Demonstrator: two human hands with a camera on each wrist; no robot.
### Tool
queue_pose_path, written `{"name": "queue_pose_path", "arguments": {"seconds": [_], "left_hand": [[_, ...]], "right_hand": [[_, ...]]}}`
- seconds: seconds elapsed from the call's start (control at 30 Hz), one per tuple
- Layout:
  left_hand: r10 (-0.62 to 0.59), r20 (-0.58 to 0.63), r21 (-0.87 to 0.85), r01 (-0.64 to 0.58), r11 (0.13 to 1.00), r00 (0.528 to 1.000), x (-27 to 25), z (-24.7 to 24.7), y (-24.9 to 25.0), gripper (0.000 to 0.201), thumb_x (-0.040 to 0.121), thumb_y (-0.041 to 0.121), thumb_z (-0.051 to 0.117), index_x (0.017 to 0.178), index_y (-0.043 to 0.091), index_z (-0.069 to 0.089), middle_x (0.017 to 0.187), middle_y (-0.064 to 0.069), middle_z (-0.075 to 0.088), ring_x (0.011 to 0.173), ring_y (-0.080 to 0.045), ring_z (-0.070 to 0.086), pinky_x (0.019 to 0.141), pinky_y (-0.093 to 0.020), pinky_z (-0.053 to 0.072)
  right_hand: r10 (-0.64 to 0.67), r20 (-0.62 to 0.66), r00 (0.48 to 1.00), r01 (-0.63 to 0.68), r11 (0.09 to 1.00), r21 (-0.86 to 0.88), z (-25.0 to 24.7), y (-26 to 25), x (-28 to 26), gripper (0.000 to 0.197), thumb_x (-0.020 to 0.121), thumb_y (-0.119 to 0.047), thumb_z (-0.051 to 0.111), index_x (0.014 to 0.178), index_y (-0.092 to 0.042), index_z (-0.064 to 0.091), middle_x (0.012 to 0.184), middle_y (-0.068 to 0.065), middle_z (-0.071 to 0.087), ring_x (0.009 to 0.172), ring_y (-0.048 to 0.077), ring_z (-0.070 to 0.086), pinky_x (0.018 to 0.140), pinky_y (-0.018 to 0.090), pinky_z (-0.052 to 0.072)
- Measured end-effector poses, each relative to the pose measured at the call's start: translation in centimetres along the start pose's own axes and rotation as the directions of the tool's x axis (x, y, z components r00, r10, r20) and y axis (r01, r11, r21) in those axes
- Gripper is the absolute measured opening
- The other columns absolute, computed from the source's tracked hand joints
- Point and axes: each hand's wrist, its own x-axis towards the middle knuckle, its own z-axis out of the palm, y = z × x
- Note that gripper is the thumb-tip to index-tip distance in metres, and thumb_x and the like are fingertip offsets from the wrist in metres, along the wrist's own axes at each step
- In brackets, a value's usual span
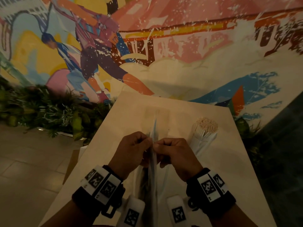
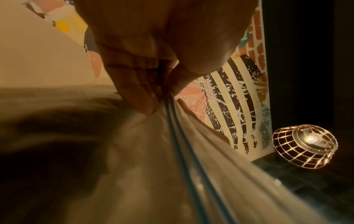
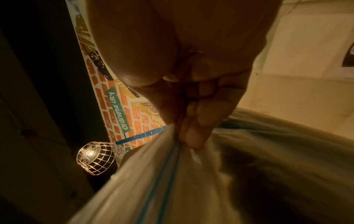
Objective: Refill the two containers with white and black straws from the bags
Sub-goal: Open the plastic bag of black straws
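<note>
A clear zip bag (image 1: 153, 167) with blue seal lines stands edge-on over the cream table (image 1: 180, 108), right in front of me. My left hand (image 1: 145, 141) pinches one side of its top and my right hand (image 1: 159, 145) pinches the other, knuckles nearly touching. The left wrist view shows my left hand (image 2: 151, 104) pinching the bag (image 2: 153, 151) at the seal, with something dark and blurred inside. In the right wrist view my right hand (image 3: 191, 136) pinches the bag (image 3: 162, 181) the same way. A container of white straws (image 1: 206, 129) stands on the table to the right.
A painted mural wall rises behind the table. Green plants (image 1: 49, 108) line the floor at the left, beside pale tiles. A caged lamp (image 2: 304, 145) glows below the table edge. Two white tagged blocks (image 1: 132, 213) sit at the bottom, between my wrists.
</note>
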Motion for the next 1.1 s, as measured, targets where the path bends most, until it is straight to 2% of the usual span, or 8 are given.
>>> {"name": "queue_pose_path", "arguments": {"seconds": [0.2,0.37,0.5,0.63,0.73,0.8,0.93,1.1], "left_hand": [[0.066,-0.046,0.109,-0.061,0.992,0.997,0.5,0.1,0.0,0.019,0.094,0.009,0.05,0.084,-0.005,0.057,0.063,-0.015,0.063,0.05,-0.021,0.065,0.047,-0.031,0.056],[0.149,0.085,0.33,-0.169,0.929,0.985,0.3,0.4,0.0,0.021,0.092,0.017,0.056,0.071,0.014,0.057,0.063,-0.005,0.064,0.056,-0.026,0.067,0.054,-0.038,0.059],[0.054,0.09,0.083,-0.061,0.995,0.994,0.5,1.0,0.2,0.02,0.094,0.006,0.05,0.076,0.0,0.056,0.059,-0.011,0.062,0.055,-0.031,0.065,0.058,-0.046,0.059],[-0.05,0.119,-0.11,0.064,0.992,0.992,0.4,1.3,0.2,0.019,0.096,0.008,0.044,0.088,-0.006,0.053,0.073,-0.018,0.062,0.061,-0.035,0.066,0.061,-0.044,0.059],[-0.095,0.201,-0.035,0.104,0.994,0.975,0.6,1.4,0.2,0.038,0.095,0.035,0.044,0.097,-0.002,0.055,0.081,-0.019,0.063,0.066,-0.038,0.068,0.058,-0.041,0.058],[-0.057,0.201,0.118,0.034,0.992,0.978,1.0,1.6,0.1,0.048,0.09,0.048,0.046,0.094,0.001,0.057,0.083,-0.025,0.063,0.07,-0.041,0.067,0.059,-0.049,0.058],[0.035,0.121,0.073,-0.044,0.996,0.992,1.7,1.8,-0.3,0.039,0.098,0.023,0.043,0.084,-0.012,0.05,0.075,-0.036,0.052,0.062,-0.045,0.059,0.058,-0.059,0.055],[0.006,0.1,-0.125,0.007,0.992,0.995,1.6,1.9,-0.8,0.038,0.099,0.015,0.039,0.09,-0.02,0.049,0.075,-0.035,0.056,0.057,-0.035,0.061,0.053,-0.04,0.055]], "right_hand": [[0.055,-0.083,0.995,-0.047,0.993,0.105,-0.5,0.2,-0.1,0.017,0.09,-0.004,0.057,0.076,-0.001,0.067,0.062,0.012,0.067,0.047,0.024,0.059,0.043,0.025,0.047],[-0.085,-0.111,0.99,0.08,0.995,-0.053,-0.9,0.2,0.4,0.011,0.089,-0.017,0.064,0.084,-0.007,0.066,0.064,0.0,0.067,0.052,0.019,0.061,0.044,0.026,0.046],[0.001,-0.119,0.993,0.012,0.994,0.11,-1.2,0.4,0.9,0.016,0.092,-0.008,0.058,0.077,-0.005,0.063,0.058,0.003,0.062,0.048,0.016,0.056,0.045,0.025,0.046],[0.069,-0.073,0.995,-0.051,0.972,0.231,-1.6,0.9,0.8,0.021,0.094,-0.014,0.054,0.078,-0.004,0.06,0.061,0.006,0.064,0.053,0.02,0.058,0.052,0.029,0.048],[0.04,-0.107,0.993,-0.019,0.981,0.191,-1.7,1.1,0.7,0.018,0.092,-0.012,0.058,0.076,-0.005,0.064,0.065,0.011,0.064,0.055,0.022,0.058,0.053,0.03,0.049],[0.011,-0.111,0.994,0.005,0.989,0.146,-1.6,1.2,0.6,0.015,0.09,-0.011,0.061,0.078,-0.005,0.066,0.065,0.01,0.065,0.054,0.02,0.059,0.051,0.028,0.05],[0.051,-0.045,0.998,-0.04,0.977,0.209,-1.4,1.3,0.7,0.017,0.092,-0.011,0.056,0.078,-0.006,0.063,0.065,0.007,0.064,0.059,0.023,0.059,0.057,0.033,0.05],[0.122,0.007,0.992,-0.113,0.888,0.445,-1.0,2.1,1.1,0.018,0.094,-0.012,0.048,0.091,0.003,0.058,0.088,0.023,0.062,0.076,0.031,0.06,0.078,0.047,0.053]]}}
